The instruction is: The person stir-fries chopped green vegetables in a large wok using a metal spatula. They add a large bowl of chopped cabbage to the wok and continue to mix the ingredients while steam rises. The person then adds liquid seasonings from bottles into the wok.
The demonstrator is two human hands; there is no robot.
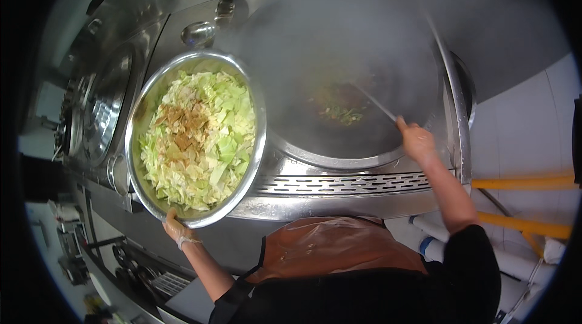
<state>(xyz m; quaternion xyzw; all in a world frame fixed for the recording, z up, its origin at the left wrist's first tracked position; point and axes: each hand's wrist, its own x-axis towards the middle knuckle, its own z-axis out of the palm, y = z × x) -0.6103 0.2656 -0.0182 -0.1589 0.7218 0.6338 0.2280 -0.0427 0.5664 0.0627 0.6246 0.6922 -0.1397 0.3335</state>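
Note:
My left hand (179, 229), in a thin clear glove, grips the near rim of a large steel bowl (260, 142). Chopped cabbage (227, 146) fills the bowl, with a brown seasoning (184, 126) heaped near its middle. The bowl stands beside the left edge of a very large wok (309, 142). My right hand (416, 139) is closed around the thin metal handle (375, 102) of a utensil reaching into the wok; steam hides its far end. Chopped green pieces (343, 114) lie in the wok. Thick steam covers the wok's far half.
A slotted steel drain strip (341, 184) runs along the stove front. A steel ladle (198, 33) lies behind the bowl. Another round lidded cooking station (107, 105) is at left. Yellow pipes (523, 183) and a raised steel side edge (454, 96) are at right.

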